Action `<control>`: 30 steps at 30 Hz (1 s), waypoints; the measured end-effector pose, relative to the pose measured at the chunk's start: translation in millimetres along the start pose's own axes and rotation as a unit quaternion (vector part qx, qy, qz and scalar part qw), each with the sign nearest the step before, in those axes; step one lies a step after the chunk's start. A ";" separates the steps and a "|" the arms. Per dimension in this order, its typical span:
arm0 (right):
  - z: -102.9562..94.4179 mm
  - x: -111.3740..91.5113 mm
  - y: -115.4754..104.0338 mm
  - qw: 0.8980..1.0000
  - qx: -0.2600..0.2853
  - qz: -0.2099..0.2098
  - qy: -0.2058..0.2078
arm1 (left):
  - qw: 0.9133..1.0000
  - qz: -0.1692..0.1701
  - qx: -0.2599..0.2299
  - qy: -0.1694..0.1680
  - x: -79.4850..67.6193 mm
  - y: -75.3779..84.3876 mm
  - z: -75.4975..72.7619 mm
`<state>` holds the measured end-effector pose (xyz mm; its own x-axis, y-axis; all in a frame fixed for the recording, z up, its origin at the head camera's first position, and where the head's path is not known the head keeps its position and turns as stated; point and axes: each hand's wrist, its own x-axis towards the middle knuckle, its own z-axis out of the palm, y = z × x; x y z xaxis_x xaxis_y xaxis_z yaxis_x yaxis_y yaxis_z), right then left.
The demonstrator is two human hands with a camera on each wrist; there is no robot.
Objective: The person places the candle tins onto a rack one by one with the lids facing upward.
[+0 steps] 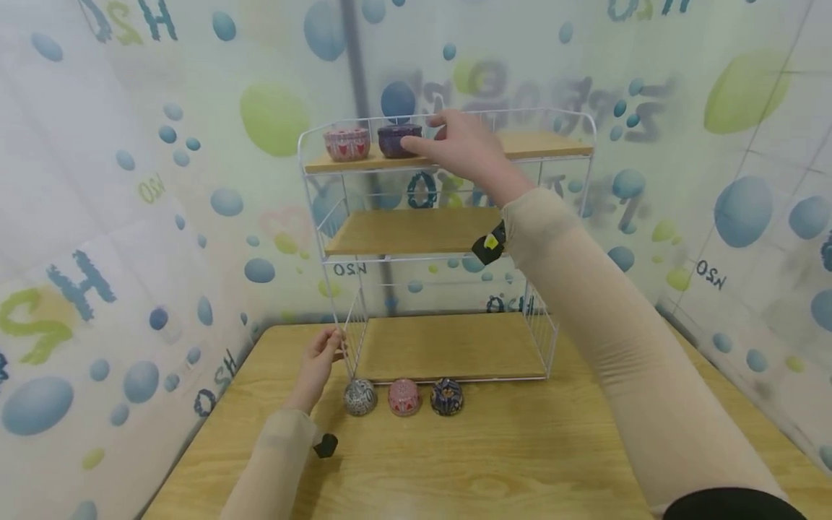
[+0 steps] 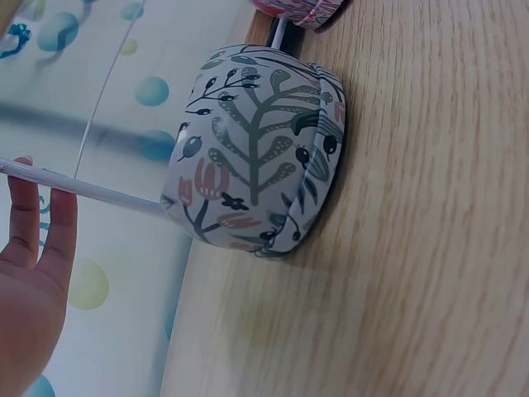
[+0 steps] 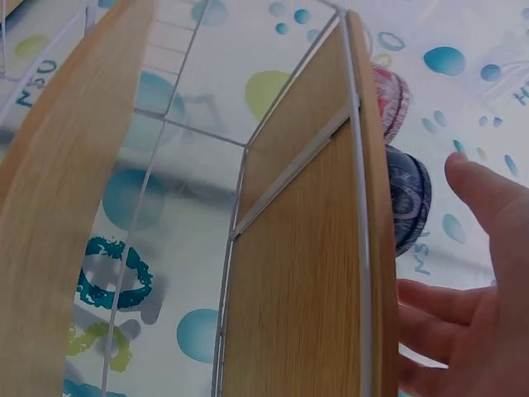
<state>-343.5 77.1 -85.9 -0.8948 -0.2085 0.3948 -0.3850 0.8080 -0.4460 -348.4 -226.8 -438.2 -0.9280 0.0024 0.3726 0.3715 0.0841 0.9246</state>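
Note:
On the top board of a white wire shelf rack (image 1: 448, 165) stand a pink-and-red patterned round tin (image 1: 347, 145) and a dark blue one (image 1: 398, 141). My right hand (image 1: 464, 144) is spread beside the dark blue tin; in the right wrist view a gap shows between thumb and tin (image 3: 407, 198). My left hand (image 1: 318, 365) holds the rack's left front post (image 2: 107, 195) low down, fingers bent at the rod. Near it on the table sits a white tin with a leaf print (image 2: 256, 153). Its lower rim faces the tabletop.
A pink tin (image 1: 404, 398) and a dark floral tin (image 1: 446, 397) stand in a row with the white one before the rack. The rack has a middle board (image 1: 409, 231) and a bottom board (image 1: 448, 347). It stands on a wooden table (image 1: 520, 462) by a bubble-print wall covering.

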 end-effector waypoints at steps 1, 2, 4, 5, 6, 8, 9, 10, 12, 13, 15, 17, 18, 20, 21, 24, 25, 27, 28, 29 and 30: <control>-0.8 -4.3 2.3 1.000 0.012 -0.006 0.012 | 1.000 0.000 0.002 -0.001 0.3 0.6 -0.2; -1.6 -8.8 4.3 0.999 0.024 -0.011 0.022 | 1.000 0.000 0.002 -0.001 0.7 1.0 -0.4; -1.9 -17.7 7.9 0.998 0.043 -0.026 0.046 | 1.000 0.000 0.001 0.000 1.1 1.8 -0.7; -1.6 -22.4 9.6 0.996 0.048 -0.038 0.060 | 1.000 0.000 -0.001 0.000 1.2 2.0 -0.8; -0.7 -27.0 11.4 0.994 0.056 -0.054 0.076 | 1.000 -0.002 -0.002 0.002 1.2 2.1 -0.8; 2.4 -36.1 14.4 0.989 0.065 -0.083 0.104 | 1.000 -0.008 -0.003 0.002 0.6 2.5 -0.8; 4.4 -40.6 16.0 0.987 0.068 -0.094 0.113 | 1.000 -0.011 -0.003 0.003 0.1 2.7 -0.8; 7.0 -44.9 18.3 0.984 0.071 -0.108 0.122 | 1.000 -0.016 -0.002 0.003 -0.4 2.9 -0.9; 12.7 -54.8 23.2 0.980 0.081 -0.126 0.127 | 1.000 -0.026 0.000 0.003 -1.3 3.7 -0.9; 15.6 -59.7 25.6 0.980 0.081 -0.130 0.125 | 1.000 -0.030 -0.001 0.002 -1.7 4.6 -0.7; 22.5 -68.4 31.2 0.980 0.083 -0.138 0.117 | 0.999 -0.035 -0.006 0.001 -2.3 7.5 0.1; 31.0 -77.0 37.8 0.981 0.087 -0.142 0.102 | 0.999 -0.037 -0.011 0.000 -4.1 11.4 0.9; 35.1 -81.1 40.6 0.981 0.091 -0.142 0.094 | 0.999 -0.036 -0.013 0.000 -5.2 14.5 1.7; 43.3 -89.0 47.2 0.982 0.103 -0.141 0.077 | 0.999 -0.032 -0.012 0.001 -7.2 20.5 3.2; 47.1 -93.4 51.0 0.982 0.109 -0.137 0.067 | 0.999 -0.031 -0.010 0.001 -8.1 23.4 3.9; 60.2 -105.7 63.4 0.979 0.138 -0.143 0.051 | 1.000 -0.027 -0.003 0.000 -10.2 29.0 5.5; 65.2 -109.5 67.9 0.977 0.146 -0.146 0.045 | 1.000 -0.028 -0.002 0.000 -10.6 29.3 5.7; 76.2 -116.9 76.2 0.974 0.159 -0.155 0.036 | 1.000 -0.028 -0.003 -0.002 -11.4 29.6 5.8; 81.9 -120.4 80.3 0.973 0.163 -0.159 0.031 | 1.000 -0.028 -0.005 -0.002 -11.2 29.5 6.2; 87.7 -123.7 84.4 0.973 0.164 -0.160 0.023 | 1.000 -0.028 -0.005 -0.003 -11.0 29.4 6.4; 93.7 -126.8 88.1 0.973 0.164 -0.161 0.017 | 1.000 -0.027 -0.006 -0.003 -10.7 29.2 6.7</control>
<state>-285.2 123.0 -250.6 -0.7104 -0.3977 0.5807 -0.7001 0.4835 -0.5254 -327.8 -217.7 -415.7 -0.9471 0.0041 0.3210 0.3205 0.0717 0.9445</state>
